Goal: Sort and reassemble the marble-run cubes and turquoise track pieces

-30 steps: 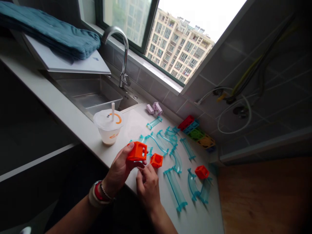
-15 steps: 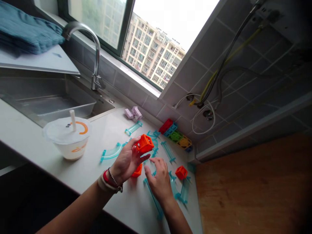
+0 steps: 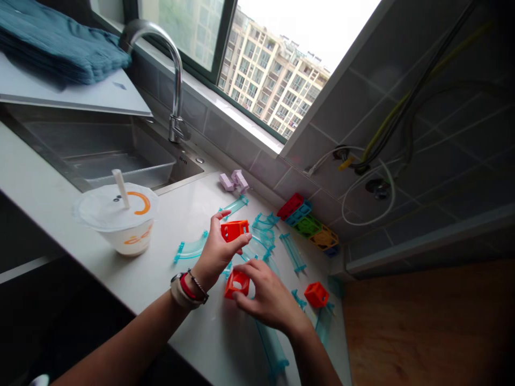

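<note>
Gripping one orange cube (image 3: 234,230) above the surface (image 3: 169,225), the left hand (image 3: 215,252) — the right hand (image 3: 267,297) pinches a second orange cube (image 3: 237,283) just below the first.

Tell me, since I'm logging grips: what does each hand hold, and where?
Left hand: an orange cube block, pinched at its sides. Right hand: another orange cube block, fingers on its edges.
</note>
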The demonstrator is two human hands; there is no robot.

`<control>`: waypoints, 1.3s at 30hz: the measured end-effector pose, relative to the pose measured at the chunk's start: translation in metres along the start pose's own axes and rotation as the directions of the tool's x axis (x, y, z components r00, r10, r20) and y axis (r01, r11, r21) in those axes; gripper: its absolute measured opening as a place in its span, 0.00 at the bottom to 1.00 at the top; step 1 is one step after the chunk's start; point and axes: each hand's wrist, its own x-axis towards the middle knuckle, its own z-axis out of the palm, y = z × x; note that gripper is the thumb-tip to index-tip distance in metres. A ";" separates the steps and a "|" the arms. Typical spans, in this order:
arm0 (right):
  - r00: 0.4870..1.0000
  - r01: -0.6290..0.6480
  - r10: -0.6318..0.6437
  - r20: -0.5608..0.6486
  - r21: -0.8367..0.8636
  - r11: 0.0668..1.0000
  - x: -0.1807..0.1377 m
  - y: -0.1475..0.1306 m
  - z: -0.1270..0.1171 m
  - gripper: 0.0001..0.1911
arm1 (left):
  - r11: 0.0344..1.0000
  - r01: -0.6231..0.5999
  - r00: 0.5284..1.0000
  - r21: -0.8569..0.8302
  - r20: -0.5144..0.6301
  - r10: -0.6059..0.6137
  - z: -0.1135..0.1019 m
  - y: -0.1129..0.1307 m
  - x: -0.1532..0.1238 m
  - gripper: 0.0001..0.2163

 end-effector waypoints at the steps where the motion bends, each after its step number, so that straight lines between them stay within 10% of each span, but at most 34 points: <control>1: 1.000 0.005 -0.005 -0.004 0.060 0.998 -0.001 0.003 -0.006 0.23 | 1.000 0.004 1.000 0.004 0.013 -0.004 0.001 -0.005 0.001 0.38; 10: 0.998 -0.005 0.023 -0.056 0.294 0.956 -0.004 0.029 -0.027 0.21 | 0.998 0.044 0.997 0.047 0.054 -0.047 0.006 -0.021 0.003 0.38; 39: 0.998 -0.051 0.042 0.038 0.245 0.968 -0.004 0.039 -0.019 0.17 | 0.947 0.313 0.950 -0.070 0.044 -0.311 0.015 -0.026 -0.010 0.35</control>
